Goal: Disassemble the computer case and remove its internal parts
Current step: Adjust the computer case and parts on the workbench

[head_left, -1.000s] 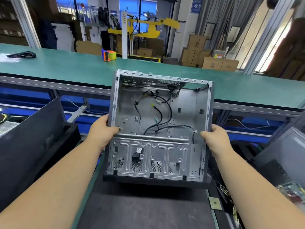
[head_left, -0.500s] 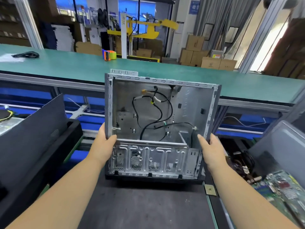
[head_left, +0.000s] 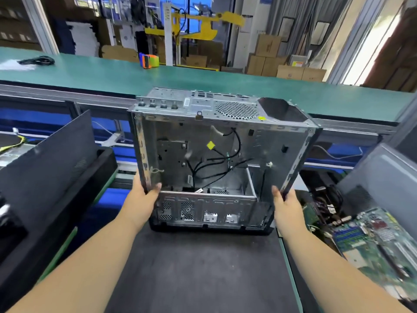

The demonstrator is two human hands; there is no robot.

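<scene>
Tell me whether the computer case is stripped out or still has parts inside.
Mostly stripped: the computer case has its side open, showing bare metal, with only loose black cables inside. No board or drives visible.

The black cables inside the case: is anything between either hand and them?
Nothing visible blocks them. The case faces the camera with its side open, both hands gripping its edges: left hand, right hand. The black cables hang exposed inside, above the silver crossbar.
</scene>
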